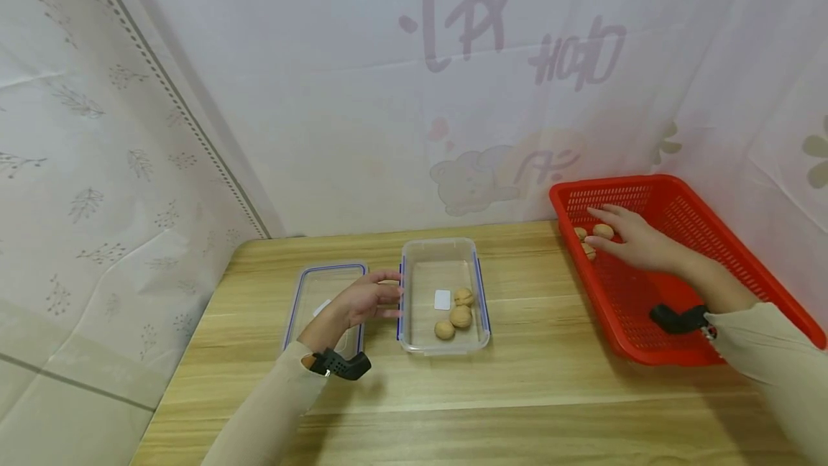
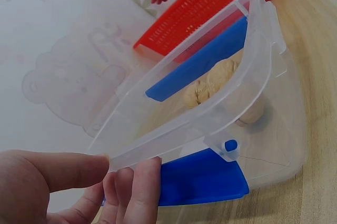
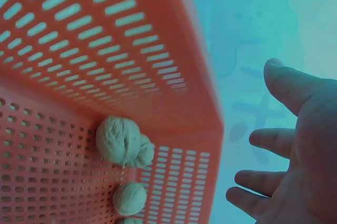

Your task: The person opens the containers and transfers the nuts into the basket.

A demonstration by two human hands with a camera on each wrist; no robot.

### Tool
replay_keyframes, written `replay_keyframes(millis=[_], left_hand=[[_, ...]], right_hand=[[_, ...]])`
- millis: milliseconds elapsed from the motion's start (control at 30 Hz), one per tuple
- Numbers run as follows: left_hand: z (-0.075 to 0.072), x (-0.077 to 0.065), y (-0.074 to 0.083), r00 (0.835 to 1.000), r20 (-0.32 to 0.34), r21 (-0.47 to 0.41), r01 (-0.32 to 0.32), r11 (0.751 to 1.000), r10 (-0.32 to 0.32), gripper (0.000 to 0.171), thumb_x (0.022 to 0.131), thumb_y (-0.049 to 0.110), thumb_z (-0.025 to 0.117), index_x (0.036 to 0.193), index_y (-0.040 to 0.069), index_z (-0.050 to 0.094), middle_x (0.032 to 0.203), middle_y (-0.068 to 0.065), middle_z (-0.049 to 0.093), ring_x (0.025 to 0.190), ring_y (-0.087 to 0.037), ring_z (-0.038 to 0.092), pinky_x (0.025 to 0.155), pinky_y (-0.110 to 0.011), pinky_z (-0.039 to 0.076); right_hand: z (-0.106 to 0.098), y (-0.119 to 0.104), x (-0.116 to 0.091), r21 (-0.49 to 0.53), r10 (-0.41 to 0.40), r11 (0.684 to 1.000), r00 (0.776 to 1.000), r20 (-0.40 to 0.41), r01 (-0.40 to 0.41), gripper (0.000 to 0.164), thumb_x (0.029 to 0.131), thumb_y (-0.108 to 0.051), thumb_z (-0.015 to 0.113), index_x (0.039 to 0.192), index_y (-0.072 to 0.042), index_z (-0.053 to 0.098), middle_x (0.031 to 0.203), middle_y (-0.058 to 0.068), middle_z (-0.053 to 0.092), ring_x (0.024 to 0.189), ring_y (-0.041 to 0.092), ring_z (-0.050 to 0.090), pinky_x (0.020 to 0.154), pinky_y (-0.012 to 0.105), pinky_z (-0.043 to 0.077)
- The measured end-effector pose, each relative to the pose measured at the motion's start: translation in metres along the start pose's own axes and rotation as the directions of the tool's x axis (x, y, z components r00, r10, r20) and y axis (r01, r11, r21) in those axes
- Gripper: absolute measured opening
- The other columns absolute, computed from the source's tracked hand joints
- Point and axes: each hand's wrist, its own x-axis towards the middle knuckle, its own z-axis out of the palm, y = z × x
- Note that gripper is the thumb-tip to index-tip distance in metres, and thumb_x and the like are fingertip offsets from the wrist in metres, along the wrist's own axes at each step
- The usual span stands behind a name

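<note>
My left hand (image 1: 365, 298) is at the left side of a clear plastic food container (image 1: 440, 272) with blue side clasps. In the left wrist view its thumb and fingers pinch the container's rim beside the hanging blue clasp (image 2: 202, 179). Three walnuts (image 1: 461, 317) lie inside, near the front right, next to a white label (image 1: 443, 300). Over the red basket (image 1: 598, 308) hovers my right hand (image 1: 637, 239), fingers spread and holding nothing. Beneath it, several walnuts (image 3: 118, 140) sit in the basket's corner.
A clear lid (image 1: 313, 282) with a blue seal lies left of the container, partly hidden by the left hand. The wooden table (image 1: 414, 423) meets a printed cloth backdrop (image 1: 336, 128) behind. The basket's high slotted walls surround its walnuts.
</note>
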Motion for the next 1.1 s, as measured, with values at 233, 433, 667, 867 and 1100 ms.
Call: replay_keyframes(millis=[233,433,667,867,1100], left_hand=[[0.000,-0.003,0.000,1.000,-0.007,0.006,0.005,1.000,-0.005,0.045,0.102,-0.001,0.052,0.144,-0.007,0.037,0.097,-0.006,0.053,0.089,-0.015,0.056,0.084,-0.035,0.063],[0.001,-0.002,-0.001,1.000,-0.007,0.003,0.006,1.000,-0.006,0.044,0.102,-0.001,0.052,0.143,-0.007,0.037,0.096,-0.006,0.053,0.088,-0.014,0.056,0.083,-0.035,0.063],[0.000,-0.001,-0.001,1.000,-0.012,-0.005,0.008,1.000,-0.008,0.042,0.102,-0.002,0.052,0.142,-0.006,0.039,0.096,-0.006,0.054,0.088,-0.015,0.057,0.083,-0.035,0.063],[-0.001,0.000,-0.001,1.000,-0.013,-0.007,0.018,1.000,-0.018,0.045,0.102,-0.001,0.052,0.144,-0.006,0.038,0.097,-0.006,0.054,0.088,-0.014,0.056,0.083,-0.034,0.063],[-0.002,0.000,-0.001,1.000,-0.007,-0.002,0.017,1.000,-0.017,0.045,0.103,-0.001,0.051,0.145,-0.006,0.037,0.098,-0.007,0.054,0.089,-0.014,0.056,0.083,-0.034,0.063]], right_hand=[[0.006,-0.021,-0.004,-0.004,-0.012,1.000,1.000,0.022,0.012,0.077,0.101,-0.041,0.064,0.157,0.000,0.031,0.160,0.037,0.013,0.143,0.061,0.011,0.107,0.084,0.016],[0.014,-0.041,-0.006,-0.052,-0.064,0.997,0.998,0.013,0.065,0.074,0.099,-0.035,0.068,0.156,-0.001,0.034,0.160,0.035,0.014,0.142,0.061,0.017,0.108,0.082,0.020],[0.023,-0.061,-0.005,-0.084,-0.133,0.987,0.991,0.027,0.134,0.076,0.098,-0.038,0.069,0.157,-0.003,0.035,0.162,0.032,0.016,0.146,0.055,0.017,0.114,0.076,0.018],[0.033,-0.068,0.003,-0.108,-0.180,0.977,0.983,0.025,0.182,0.075,0.098,-0.039,0.069,0.155,-0.003,0.038,0.162,0.031,0.019,0.147,0.052,0.019,0.114,0.077,0.017],[0.042,-0.078,0.010,-0.099,-0.212,0.972,0.976,0.041,0.215,0.074,0.097,-0.044,0.067,0.155,-0.008,0.040,0.160,0.027,0.024,0.148,0.048,0.019,0.114,0.079,0.013]])
